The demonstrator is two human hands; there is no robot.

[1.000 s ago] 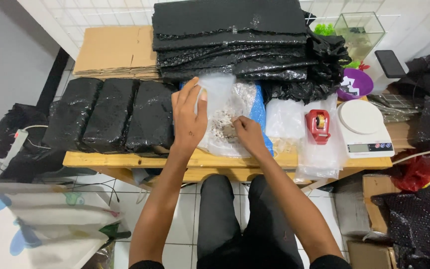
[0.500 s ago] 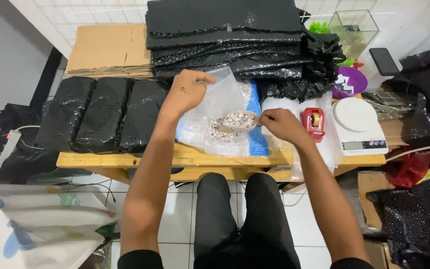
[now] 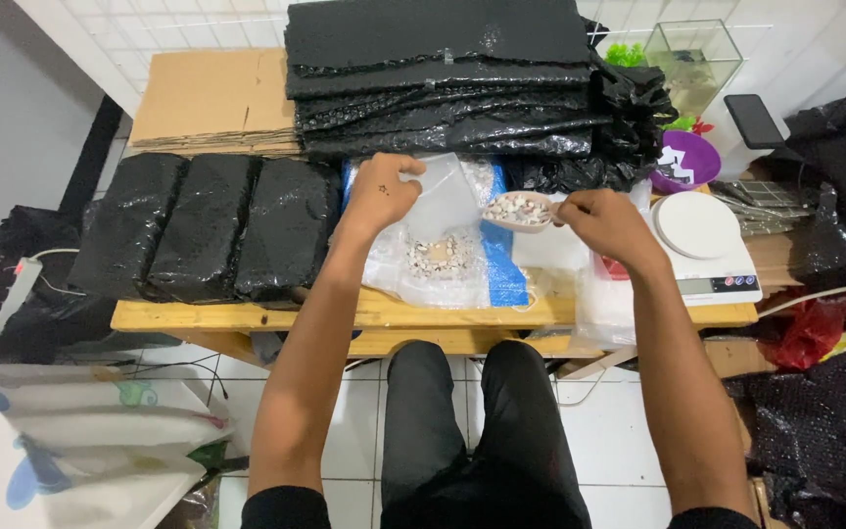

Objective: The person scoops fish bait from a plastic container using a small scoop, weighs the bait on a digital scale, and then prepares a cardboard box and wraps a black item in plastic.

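My left hand (image 3: 382, 191) pinches the top edge of a clear plastic bag (image 3: 440, 233) and holds it up over the wooden table (image 3: 247, 315). Small pale pebbles (image 3: 438, 257) lie in the bag's bottom. My right hand (image 3: 607, 223) grips the handle of a small scoop (image 3: 518, 211) heaped with the same pebbles, level beside the bag's mouth. Under the bag a larger white and blue sack (image 3: 503, 266) lies flat.
Three black wrapped packs (image 3: 210, 235) lie in a row at the left. A tall stack of black packs (image 3: 443, 78) fills the back, flattened cardboard (image 3: 210, 101) beside it. A white kitchen scale (image 3: 707, 245), a purple bowl (image 3: 689, 162) and a glass tank (image 3: 692, 54) stand at the right.
My right hand lifted the scoop out of the sack, now full of pebbles, and raised it to the right. My left hand took hold of the clear bag's top edge.
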